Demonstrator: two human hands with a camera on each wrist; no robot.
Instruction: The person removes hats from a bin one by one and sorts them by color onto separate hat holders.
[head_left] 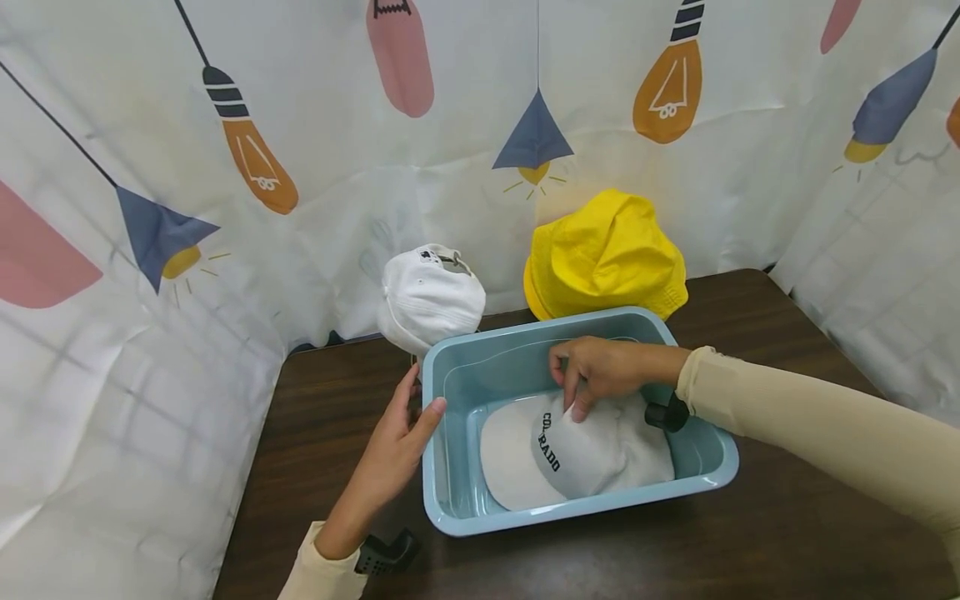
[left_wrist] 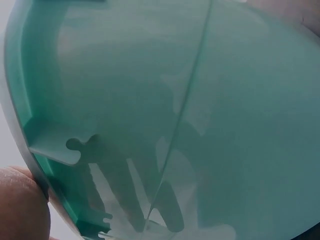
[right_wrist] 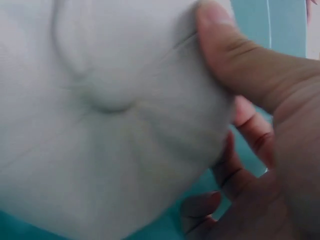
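A white baseball cap (head_left: 577, 454) with dark lettering lies in a light blue plastic tub (head_left: 480, 527), its brim toward the tub's left end. My right hand (head_left: 603, 367) reaches over the far side and pinches the crown between thumb and fingers. In the right wrist view, the thumb (right_wrist: 225, 45) lies on the cap's fabric and the other fingers are partly hidden behind it. My left hand (head_left: 393, 446) holds the tub's left end, thumb at the rim and fingers along the outside. The tub's wall (left_wrist: 125, 100) fills most of the left wrist view.
Behind the tub, a second white cap (head_left: 435, 296) stands at the left and a yellow hat (head_left: 607, 254) at the right, against a fabric backdrop (head_left: 450, 192) printed with lamps. All stand on a dark wooden table (head_left: 322, 417). Black wrist cameras (head_left: 386, 552) sit on both wrists.
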